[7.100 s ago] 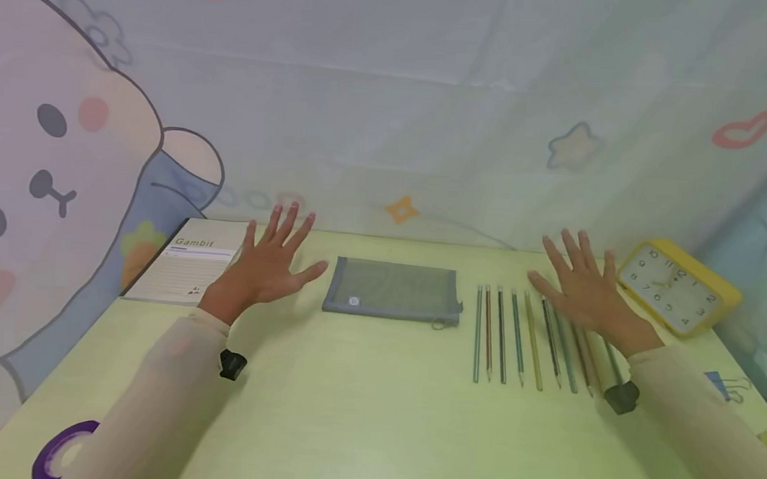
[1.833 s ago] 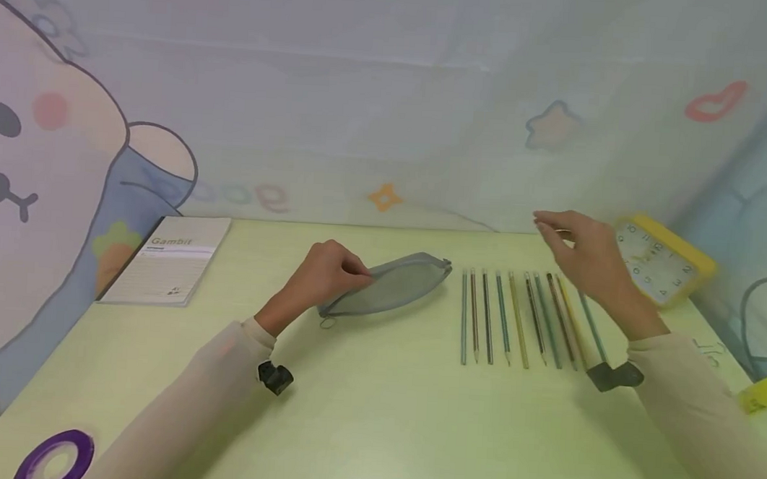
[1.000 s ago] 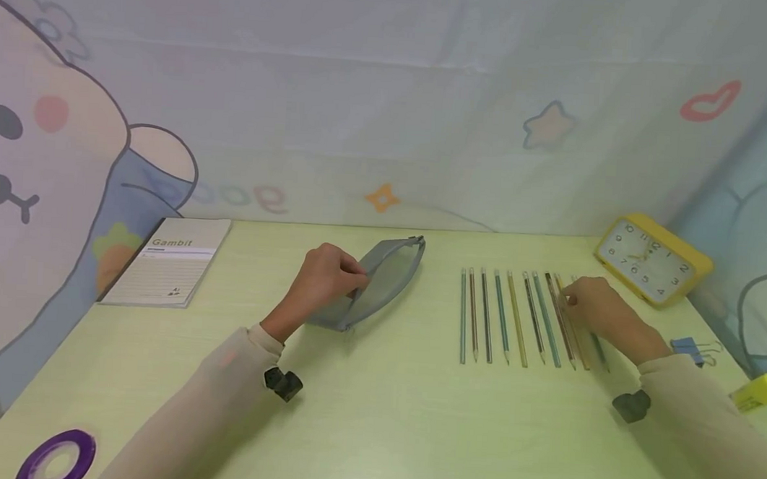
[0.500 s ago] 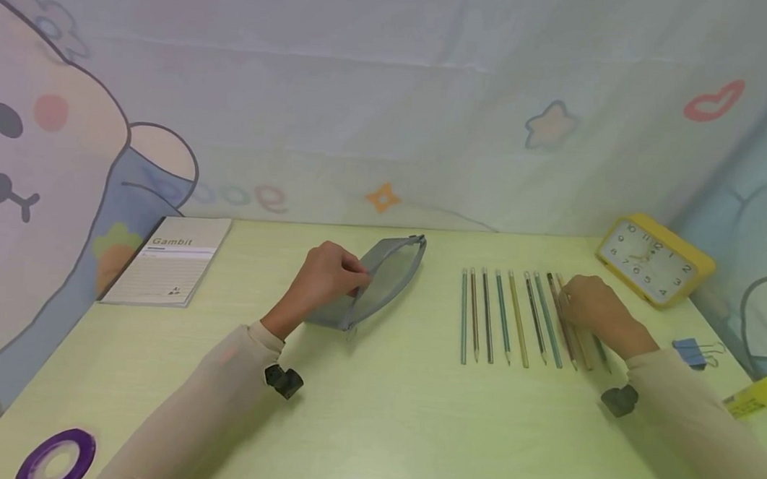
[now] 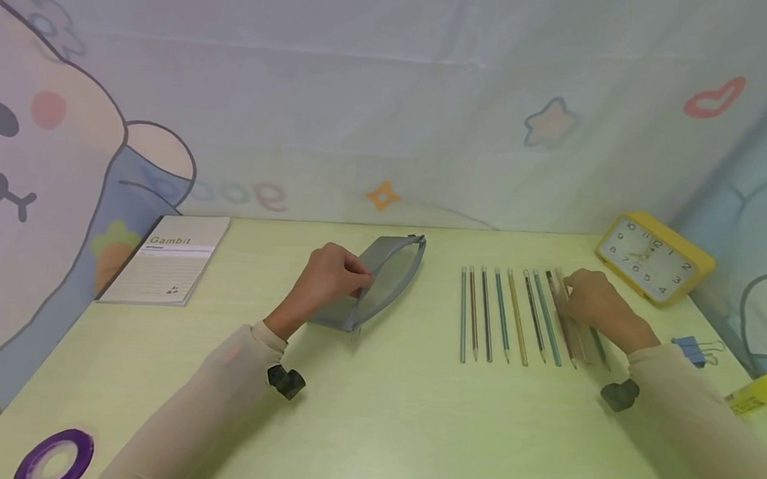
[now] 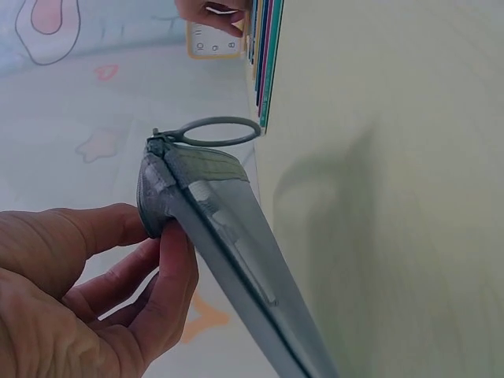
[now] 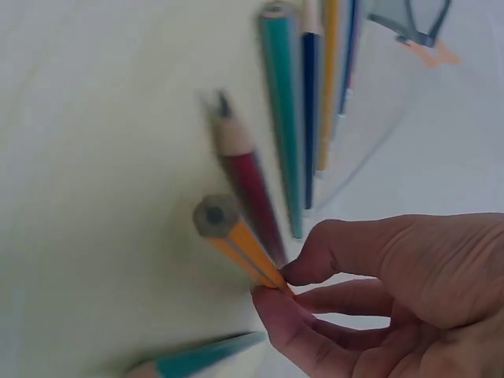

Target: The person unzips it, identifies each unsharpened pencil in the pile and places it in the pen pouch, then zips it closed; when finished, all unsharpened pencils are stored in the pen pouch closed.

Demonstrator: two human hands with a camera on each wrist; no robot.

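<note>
With thumb and fingers my left hand pinches the rim of a grey mesh pencil pouch, tilted up from the table with its mouth gaping. In the left wrist view, the pouch shows its zipper and a ring at one corner. My right hand is over the right end of a row of pencils. Seen from the right wrist, thumb and fingertips pinch an orange-yellow pencil, its near end raised towards the camera. A dark red pencil lies beside it, a green one on the other side.
A notebook lies at the back left, a purple tape roll at the front left. On the right are a yellow clock, a blue binder clip and a yellow cylinder. A printed curtain hangs behind the table.
Both hands were spread empty above the table; the pouch lay flat. The left hand has since lifted and turned the pouch, its mouth open; the right has come down and gripped the orange-yellow pencil.
</note>
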